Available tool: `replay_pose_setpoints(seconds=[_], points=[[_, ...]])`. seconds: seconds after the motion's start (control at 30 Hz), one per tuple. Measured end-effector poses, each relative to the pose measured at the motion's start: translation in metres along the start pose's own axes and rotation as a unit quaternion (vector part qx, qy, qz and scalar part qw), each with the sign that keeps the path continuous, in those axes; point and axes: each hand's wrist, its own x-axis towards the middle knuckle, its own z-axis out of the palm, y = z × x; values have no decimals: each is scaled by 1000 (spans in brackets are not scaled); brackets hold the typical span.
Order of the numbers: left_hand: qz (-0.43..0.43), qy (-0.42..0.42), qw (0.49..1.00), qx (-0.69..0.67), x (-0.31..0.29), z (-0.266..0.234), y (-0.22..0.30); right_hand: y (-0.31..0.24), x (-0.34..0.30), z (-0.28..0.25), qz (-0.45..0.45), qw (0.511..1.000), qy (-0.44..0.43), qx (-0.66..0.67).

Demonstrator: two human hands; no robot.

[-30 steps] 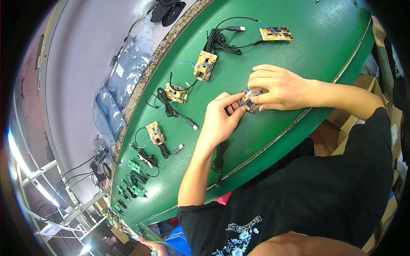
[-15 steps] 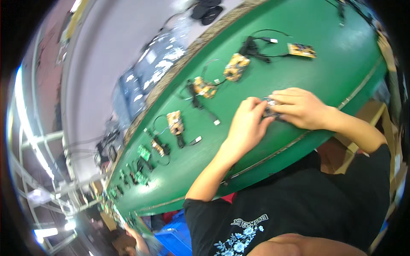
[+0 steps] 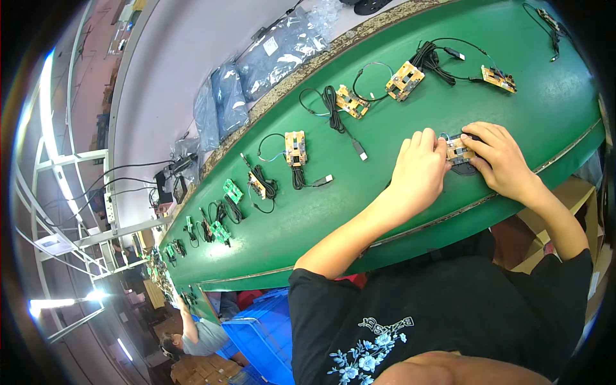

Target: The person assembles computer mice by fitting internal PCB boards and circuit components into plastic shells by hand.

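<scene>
Between my two hands, low over the green tabletop near its front edge, is a yellow-brown circuit board (image 3: pixel 458 154) with dark parts on it. My left hand (image 3: pixel 418 168) pinches its left edge, the fingertips partly hidden behind the knuckles. At the opposite edge, my right hand (image 3: pixel 502 159) grips the board with thumb and fingers. A dark coil of cable (image 3: pixel 464 169) shows just under the board. Farther back lie similar yellow boards with black cables, among them one board (image 3: pixel 405 81) and another (image 3: pixel 352 101).
More boards and cables, including a green board (image 3: pixel 232 191), run leftward along the green table (image 3: pixel 333 199). Clear plastic bags (image 3: pixel 276 54) lie beyond its worn far edge. Blue crates (image 3: pixel 266 333) stand below at left, near another person (image 3: pixel 200 333). Cardboard boxes (image 3: pixel 564 205) are at right.
The view has shifted, so the table and hands appear farther right. The hands have parted slightly, and more of the board shows between them.
</scene>
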Motion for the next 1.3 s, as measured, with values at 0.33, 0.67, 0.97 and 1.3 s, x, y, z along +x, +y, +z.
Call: replay_pose_setpoints(seconds=[0.33, 0.67, 0.97, 1.3], points=[[-51, -66, 996, -20, 4, -3, -12, 0, 2, 9, 47, 998, -27, 44], [-6, -28, 1000, 5, -7, 2, -13, 0, 20, 18, 191, 972, -31, 133], [7, 7, 1000, 16, -12, 8, -13, 6, 18, 12, 173, 976, -46, 127], [-23, 18, 999, -34, -8, 9, -8, -7, -12, 18, 38, 999, 11, 6]])
